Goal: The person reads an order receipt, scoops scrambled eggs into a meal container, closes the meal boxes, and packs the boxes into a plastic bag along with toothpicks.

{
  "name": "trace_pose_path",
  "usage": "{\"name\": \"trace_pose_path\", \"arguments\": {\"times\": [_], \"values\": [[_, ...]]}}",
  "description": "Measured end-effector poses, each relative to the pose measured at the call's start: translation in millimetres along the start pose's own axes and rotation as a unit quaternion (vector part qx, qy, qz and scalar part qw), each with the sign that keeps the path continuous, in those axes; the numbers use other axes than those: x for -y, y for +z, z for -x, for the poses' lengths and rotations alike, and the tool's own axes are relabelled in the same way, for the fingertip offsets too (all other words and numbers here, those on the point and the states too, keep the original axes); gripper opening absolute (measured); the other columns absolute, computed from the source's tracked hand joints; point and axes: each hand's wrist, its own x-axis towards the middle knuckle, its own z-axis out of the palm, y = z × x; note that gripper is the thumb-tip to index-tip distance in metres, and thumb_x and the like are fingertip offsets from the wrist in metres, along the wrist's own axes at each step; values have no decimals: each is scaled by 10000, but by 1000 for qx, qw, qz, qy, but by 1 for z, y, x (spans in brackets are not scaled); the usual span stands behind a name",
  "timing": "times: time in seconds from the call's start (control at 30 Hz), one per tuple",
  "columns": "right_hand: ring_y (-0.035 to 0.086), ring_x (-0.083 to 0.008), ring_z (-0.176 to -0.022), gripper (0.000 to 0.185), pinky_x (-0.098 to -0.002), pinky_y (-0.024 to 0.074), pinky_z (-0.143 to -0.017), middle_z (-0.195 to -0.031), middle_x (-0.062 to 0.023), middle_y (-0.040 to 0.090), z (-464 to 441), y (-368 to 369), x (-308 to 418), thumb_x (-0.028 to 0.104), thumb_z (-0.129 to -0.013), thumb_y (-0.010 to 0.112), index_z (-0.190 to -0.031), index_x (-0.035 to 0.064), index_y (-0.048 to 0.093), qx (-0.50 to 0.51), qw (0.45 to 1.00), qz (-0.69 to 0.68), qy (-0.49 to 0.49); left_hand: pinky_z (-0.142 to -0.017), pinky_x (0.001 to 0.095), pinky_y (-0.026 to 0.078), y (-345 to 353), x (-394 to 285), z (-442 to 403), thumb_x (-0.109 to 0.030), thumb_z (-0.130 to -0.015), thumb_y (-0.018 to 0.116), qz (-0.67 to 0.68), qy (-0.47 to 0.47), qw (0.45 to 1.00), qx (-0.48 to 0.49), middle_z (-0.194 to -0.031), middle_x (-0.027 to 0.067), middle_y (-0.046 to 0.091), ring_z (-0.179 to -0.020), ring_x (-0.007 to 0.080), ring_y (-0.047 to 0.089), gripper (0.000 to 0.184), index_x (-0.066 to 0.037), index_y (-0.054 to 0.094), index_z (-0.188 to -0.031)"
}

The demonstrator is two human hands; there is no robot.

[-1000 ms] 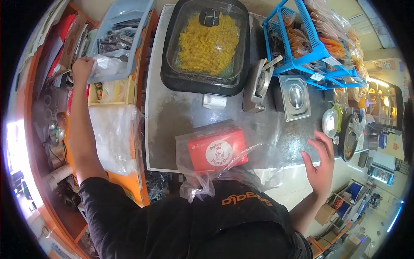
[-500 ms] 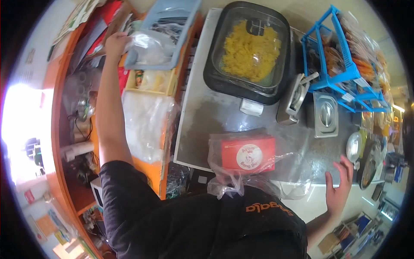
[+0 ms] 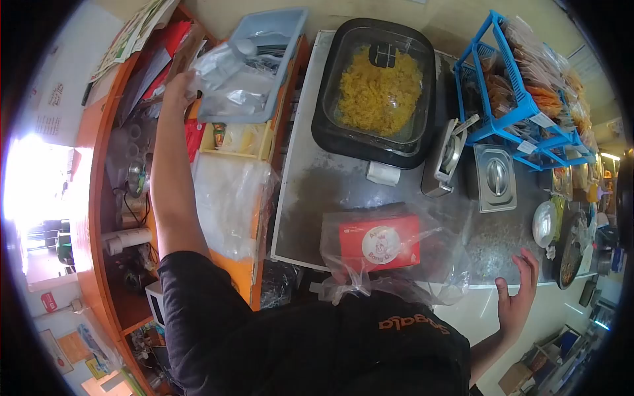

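My left hand (image 3: 177, 91) is at the left edge of a light blue tray (image 3: 290, 26), its fingers closed on clear plastic packaging (image 3: 221, 66). The plastic bunches up over the tray, and part of my fingertips is hidden. Several wrapped utensils (image 3: 265, 63) lie behind it in the tray. My right hand (image 3: 516, 297) hangs open over the front edge of the steel counter, touching nothing. Between my arms, close to my body, a red box (image 3: 350, 247) with a round white label sits in a clear plastic bag (image 3: 446, 267).
A black lidded pan of yellow rice (image 3: 380, 92) stands at the back of the counter (image 3: 300, 191). Steel containers (image 3: 495, 178) and a blue rack (image 3: 522, 109) of packets are on the right. A cream bin (image 3: 261, 148) and plastic sheets (image 3: 228, 204) lie below the tray.
The clear plastic at my left hand has lifted and bunched higher over the tray. My right hand stays open in nearly the same place. The view has shifted slightly.
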Motion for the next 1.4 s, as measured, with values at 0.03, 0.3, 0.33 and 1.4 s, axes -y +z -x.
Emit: {"name": "trace_pose_path", "arguments": {"times": [0.03, 0.3, 0.33, 1.4], "values": [[482, -384, -1204, 514, -457, 385, -1016, -1318, -189, 477, 1, 0, -1, 377, -858, 671, -1198, 13, 545, -2, 1000, 0, 1, -729, 327, 509, 0, 1, -2, -167, -917, 585, 66, 15, 997, 29, -921, 99, 657, -828, 206, 643, 279, 30, 591, -1115], [501, -378, -1178, 516, -453, 398, -998, -1312, -184, 488, 4, 7, -3, 390, -861, 662, -1189, 10, 548, 0, 1000, -24, -4, -895, 346, 490, 13, -28, 68, -73, -945, 540, 189, 128, 958, 174, -1126, 117, 626, -982, 222, 622, 316, 53, 518, -1233], [506, -376, -1171, 561, -452, 399, -996, -1303, -184, 496, 2, 6, -2, 418, -837, 677, -1197, 8, 548, -2, 999, -50, -17, -910, 344, 483, 18, -41, 110, -82, -940, 555, 193, 151, 954, 173, -1156, 118, 618, -1001, 222, 618, 359, 58, 500, -1267], [640, -390, -791, 606, -472, 514, -692, -833, -208, 651, -11, 55, 39, 124, -728, 709, -1257, 53, 424, 120, 981, -45, -147, -1001, 404, 426, 130, 89, 443, -158, -819, 571, -692, 313, 477, 443, -1079, 164, 669, -1123, 276, 598, 300, -40, 641, -1085]]}}
